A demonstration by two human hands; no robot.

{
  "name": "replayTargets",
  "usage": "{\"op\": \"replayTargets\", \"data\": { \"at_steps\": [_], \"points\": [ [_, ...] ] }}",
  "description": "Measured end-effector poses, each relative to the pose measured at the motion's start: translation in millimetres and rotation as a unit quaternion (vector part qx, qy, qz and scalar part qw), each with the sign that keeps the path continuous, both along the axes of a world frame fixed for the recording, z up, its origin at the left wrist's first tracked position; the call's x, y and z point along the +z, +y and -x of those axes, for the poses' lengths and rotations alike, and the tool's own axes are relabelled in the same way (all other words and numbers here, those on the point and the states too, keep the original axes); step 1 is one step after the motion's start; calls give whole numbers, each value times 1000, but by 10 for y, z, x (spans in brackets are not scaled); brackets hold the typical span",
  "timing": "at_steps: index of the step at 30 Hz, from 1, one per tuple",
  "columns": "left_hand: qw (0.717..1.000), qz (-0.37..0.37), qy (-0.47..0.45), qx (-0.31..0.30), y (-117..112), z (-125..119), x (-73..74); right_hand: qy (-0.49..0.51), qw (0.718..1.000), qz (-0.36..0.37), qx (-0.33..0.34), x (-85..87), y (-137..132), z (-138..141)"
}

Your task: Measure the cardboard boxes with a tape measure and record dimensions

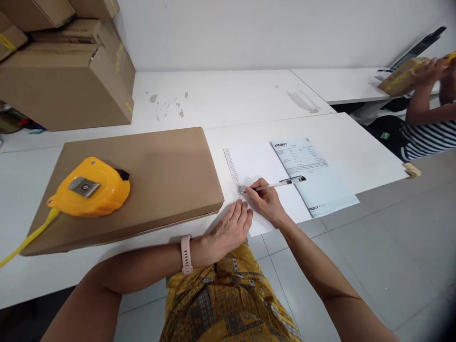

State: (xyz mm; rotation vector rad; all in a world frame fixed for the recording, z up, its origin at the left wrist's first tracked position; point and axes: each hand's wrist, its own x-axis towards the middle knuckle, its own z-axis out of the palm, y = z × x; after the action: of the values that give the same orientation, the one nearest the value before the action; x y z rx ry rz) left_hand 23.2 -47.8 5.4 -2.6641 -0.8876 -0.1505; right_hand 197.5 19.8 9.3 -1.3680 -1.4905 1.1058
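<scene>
My right hand (264, 199) is closed around a pen (280, 183) with a clear barrel and a black cap on its rear end. The pen's tip touches a white sheet of paper (263, 164) near a column of small marks along its left edge. Beside it, my left hand (234, 222) lies flat with fingers stretched, resting on the paper's lower left corner. A brown cardboard box (167, 171) lies flat to the left. On that box sits a yellow tape measure (96, 190), its yellow strap hanging over the left side.
A pale blue printed booklet (320, 185) lies right of the paper, slightly over the table's front edge. Several cardboard boxes (64, 85) are stacked at the back left. At the far right, another person's hands (431, 71) hold a small box (402, 78).
</scene>
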Motion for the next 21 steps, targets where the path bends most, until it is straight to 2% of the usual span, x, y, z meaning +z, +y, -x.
{"op": "replayTargets", "data": {
  "at_steps": [4, 8, 21],
  "points": [
    [1000, 17, -8, 4, -12, 2, 67, -59, 998, -21, -3, -23, -24, 20],
    [999, 50, -17, 12, -20, 4, 87, -73, 997, -30, 12, -48, -21, 14],
    [1000, 7, -12, 8, -25, -1, 42, -77, 996, -25, 25, -63, -16, 12]
  ]
}}
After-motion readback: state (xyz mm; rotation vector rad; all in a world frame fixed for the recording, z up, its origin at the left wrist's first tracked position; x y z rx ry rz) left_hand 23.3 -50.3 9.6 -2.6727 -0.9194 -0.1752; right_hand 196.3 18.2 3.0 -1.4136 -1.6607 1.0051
